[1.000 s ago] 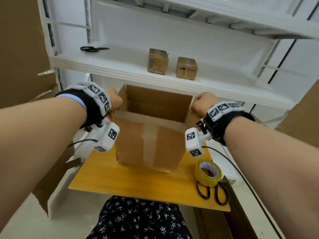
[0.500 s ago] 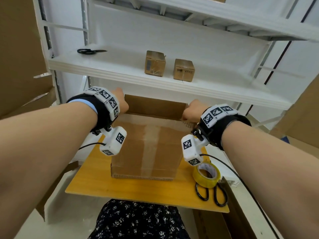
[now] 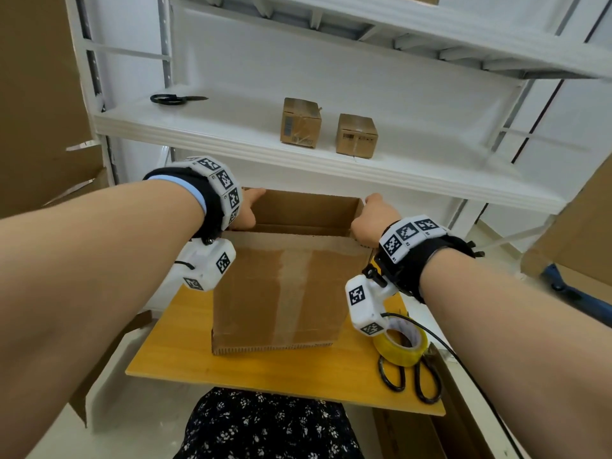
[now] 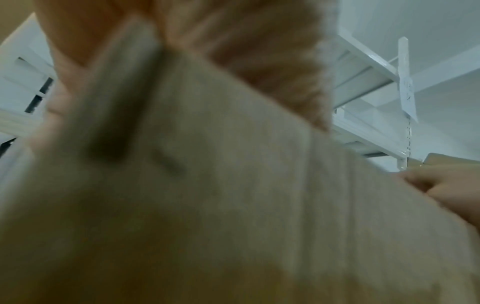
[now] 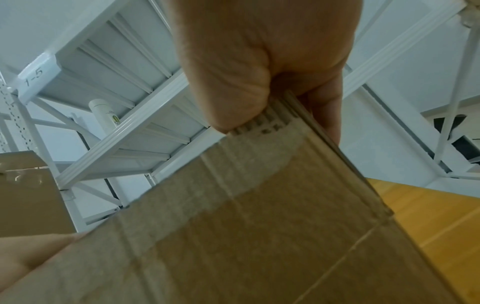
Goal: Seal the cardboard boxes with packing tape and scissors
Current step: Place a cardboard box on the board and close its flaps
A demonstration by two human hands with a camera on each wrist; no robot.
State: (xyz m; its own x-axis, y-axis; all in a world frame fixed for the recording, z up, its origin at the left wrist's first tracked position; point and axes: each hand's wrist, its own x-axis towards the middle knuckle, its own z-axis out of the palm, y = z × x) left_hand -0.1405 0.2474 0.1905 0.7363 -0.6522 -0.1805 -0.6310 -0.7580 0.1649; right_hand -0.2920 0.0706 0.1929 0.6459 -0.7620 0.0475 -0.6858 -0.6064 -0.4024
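A brown cardboard box [image 3: 284, 286] stands on the wooden board [image 3: 265, 369], with a taped seam running down its near face. Its far side is open. My left hand [image 3: 246, 210] grips the upper left corner and my right hand [image 3: 371, 220] grips the upper right corner. In the right wrist view the right hand [image 5: 259, 61] pinches the box's corrugated edge [image 5: 259, 226] between thumb and fingers. The left wrist view is blurred, with the left hand's fingers [image 4: 233, 41] curled over the box [image 4: 233, 205]. A yellow tape roll [image 3: 402, 342] lies on black scissors [image 3: 410, 379] at the board's right.
Just above the box runs a white shelf [image 3: 231, 134] carrying two small sealed boxes [image 3: 300, 122] [image 3: 356, 135] and a second pair of scissors [image 3: 175, 99]. Large cardboard sheets [image 3: 39, 94] lean at the left, and more cardboard [image 3: 579, 233] stands at the right.
The box was tipped with its lower edge lifted off the board. Now it rests flat on the board, and both hands keep hold of its upper corners.
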